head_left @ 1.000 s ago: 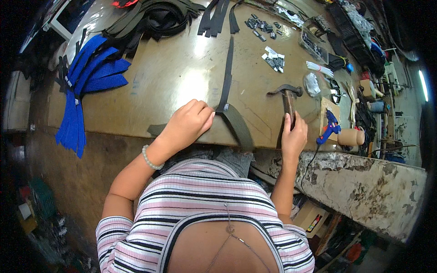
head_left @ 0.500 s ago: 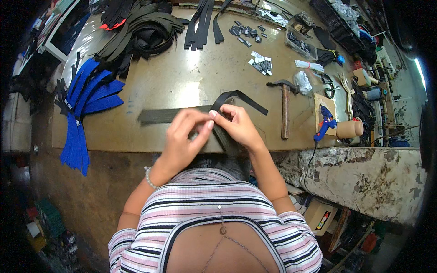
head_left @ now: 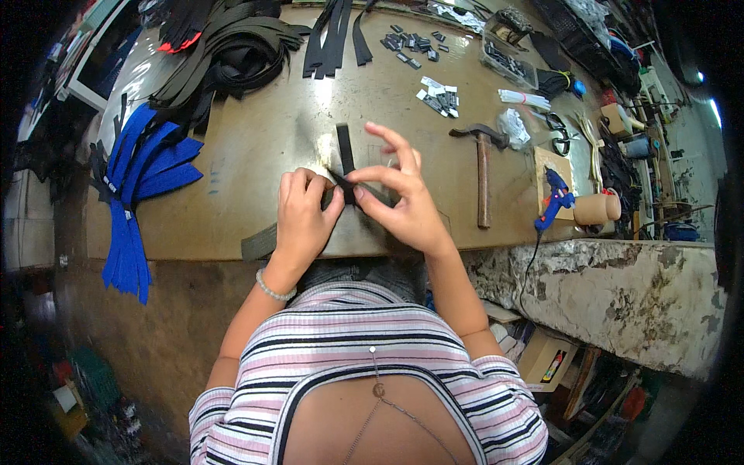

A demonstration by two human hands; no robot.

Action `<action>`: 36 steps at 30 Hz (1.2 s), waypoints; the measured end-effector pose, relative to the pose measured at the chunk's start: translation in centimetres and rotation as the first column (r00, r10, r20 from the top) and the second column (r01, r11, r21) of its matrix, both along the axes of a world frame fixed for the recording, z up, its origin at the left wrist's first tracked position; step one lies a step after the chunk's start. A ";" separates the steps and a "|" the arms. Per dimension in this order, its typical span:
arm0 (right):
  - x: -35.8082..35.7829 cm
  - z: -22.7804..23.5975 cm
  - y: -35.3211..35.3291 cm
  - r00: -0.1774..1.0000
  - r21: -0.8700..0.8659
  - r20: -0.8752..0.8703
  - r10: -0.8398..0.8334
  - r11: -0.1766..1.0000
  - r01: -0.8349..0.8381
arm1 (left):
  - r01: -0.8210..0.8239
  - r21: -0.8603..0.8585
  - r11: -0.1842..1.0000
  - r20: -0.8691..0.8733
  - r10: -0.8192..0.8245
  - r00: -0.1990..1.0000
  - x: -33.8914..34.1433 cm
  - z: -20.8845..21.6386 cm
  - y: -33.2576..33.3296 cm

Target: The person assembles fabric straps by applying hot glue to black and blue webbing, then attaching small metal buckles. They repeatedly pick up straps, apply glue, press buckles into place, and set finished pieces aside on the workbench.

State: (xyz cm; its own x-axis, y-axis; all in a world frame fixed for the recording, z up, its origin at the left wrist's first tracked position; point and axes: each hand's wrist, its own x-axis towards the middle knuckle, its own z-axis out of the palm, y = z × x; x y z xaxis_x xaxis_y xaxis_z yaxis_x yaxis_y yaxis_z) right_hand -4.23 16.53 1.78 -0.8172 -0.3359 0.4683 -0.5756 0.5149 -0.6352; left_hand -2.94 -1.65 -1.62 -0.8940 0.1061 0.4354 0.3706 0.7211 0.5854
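Observation:
A black webbing strap (head_left: 345,146) is bunched between my two hands above the table's near edge, one end pointing away from me. My left hand (head_left: 304,215) is closed, thumb and fingertips pinching the strap from the left. My right hand (head_left: 403,203) grips the same spot between thumb and index finger, its other fingers raised and spread. Another length of dark webbing (head_left: 260,243) lies on the table under my left wrist. How the strap folds between the fingertips is partly hidden.
On the table (head_left: 256,147) a hammer (head_left: 484,178) and a blue glue gun (head_left: 554,201) lie to the right. Small black-and-white pieces (head_left: 439,98) sit beyond my hands. Blue straps (head_left: 128,186) hang over the left edge; coiled black webbing (head_left: 248,54) lies at the far left.
The strap's free end has swung from the right to point away from me. The webbing length at left now lies nearer the table edge. My right hand's outer fingers have lifted.

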 end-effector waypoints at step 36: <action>5.5 -1.7 17.3 0.356 -0.165 0.116 -0.927 0.336 0.927 | 0.204 0.073 0.976 0.233 -0.216 0.948 0.9 0.5 0.3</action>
State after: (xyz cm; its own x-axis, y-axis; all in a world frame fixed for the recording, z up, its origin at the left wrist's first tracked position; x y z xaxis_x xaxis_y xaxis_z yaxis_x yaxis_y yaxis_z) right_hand 1.29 33.79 0.05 -0.5493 0.7227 0.4194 0.2001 0.6011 -0.7737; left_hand -2.03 -1.39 -1.07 -0.9320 0.2869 0.2213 0.3560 0.6114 0.7067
